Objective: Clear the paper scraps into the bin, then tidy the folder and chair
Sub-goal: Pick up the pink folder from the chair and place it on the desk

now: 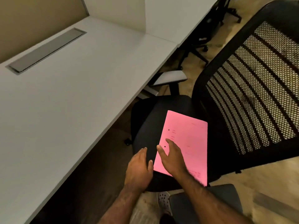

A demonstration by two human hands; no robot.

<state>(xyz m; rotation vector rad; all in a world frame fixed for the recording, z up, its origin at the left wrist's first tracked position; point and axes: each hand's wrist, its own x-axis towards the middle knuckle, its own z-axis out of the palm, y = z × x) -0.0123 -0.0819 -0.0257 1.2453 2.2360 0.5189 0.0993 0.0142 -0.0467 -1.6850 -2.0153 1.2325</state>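
Observation:
A pink folder [187, 139] lies flat on the black seat of an office chair [262, 88] with a mesh back. My right hand [173, 157] hovers over the folder's near left corner, fingers spread, holding nothing. My left hand [140, 167] is just left of the folder over the seat's front edge, fingers loosely apart and empty. No paper scraps or bin are in view.
A long white desk [68, 97] with a grey cable hatch [47, 49] runs along the left. The chair's grey armrest [171, 77] sits at the desk edge. Another chair base [205, 47] stands farther back on the tan floor. My shoe [164, 202] is below the seat.

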